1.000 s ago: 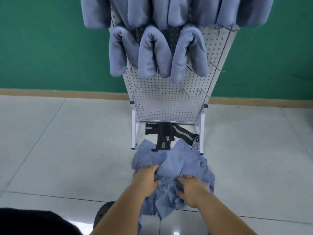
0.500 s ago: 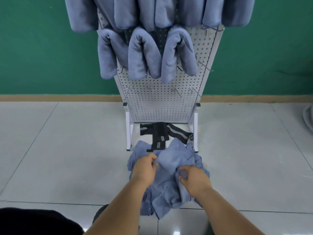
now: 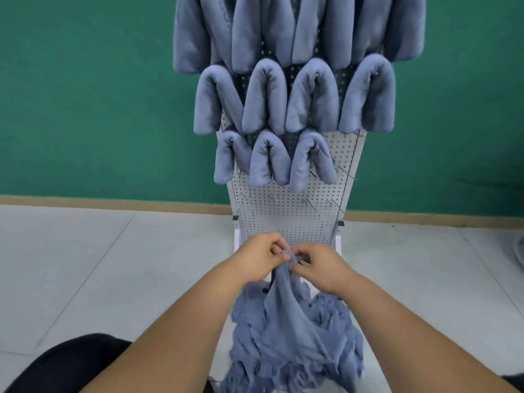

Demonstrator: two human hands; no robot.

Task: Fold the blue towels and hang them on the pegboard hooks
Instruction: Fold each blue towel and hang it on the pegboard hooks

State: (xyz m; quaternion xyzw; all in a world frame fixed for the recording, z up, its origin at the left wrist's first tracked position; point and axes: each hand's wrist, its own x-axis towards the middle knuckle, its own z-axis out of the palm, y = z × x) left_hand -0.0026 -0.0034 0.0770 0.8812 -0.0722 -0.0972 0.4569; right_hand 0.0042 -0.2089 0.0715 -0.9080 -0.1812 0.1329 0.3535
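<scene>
A crumpled blue towel (image 3: 286, 316) hangs from both hands, lifted by one corner above a heap of blue towels (image 3: 334, 321) on the floor. My left hand (image 3: 261, 258) and my right hand (image 3: 320, 266) pinch that corner close together, in front of the lower part of the white pegboard (image 3: 289, 219). Several folded blue towels (image 3: 266, 95) hang over hooks in rows on the upper board. Bare hooks (image 3: 331, 204) stick out of the lower rows.
A green wall with a tan baseboard (image 3: 113, 201) stands behind the pegboard stand. Pale floor tiles (image 3: 99, 265) spread to the left and right. A dark shape (image 3: 65, 361) sits at the bottom left edge.
Both hands have risen from the heap, pulling one towel up by its corner. The view has tilted up, and more hung towels show at the top.
</scene>
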